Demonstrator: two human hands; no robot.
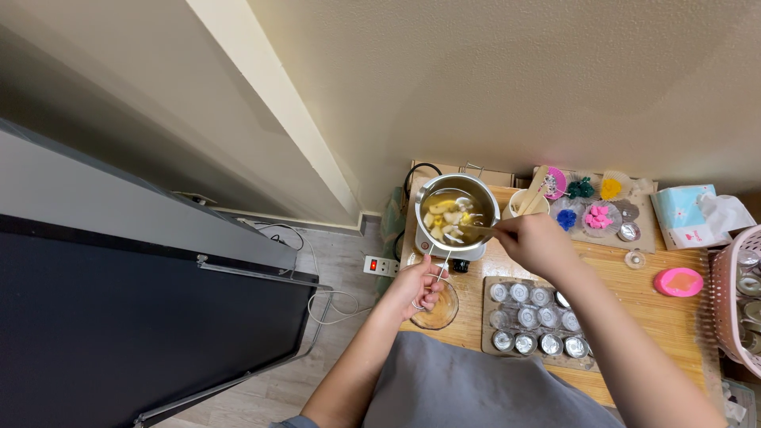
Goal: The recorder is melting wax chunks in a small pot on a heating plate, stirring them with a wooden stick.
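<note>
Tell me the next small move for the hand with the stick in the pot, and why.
Probably keep stirring with the stick: the right hand has its tip in the steel pot, where pale lumps float unmelted in yellow liquid. The left hand pinches a thin wick over the small glass bowl.

A tissue box (680, 212), pink lid (679, 282) and what looks like a pink basket (723, 301).
</note>
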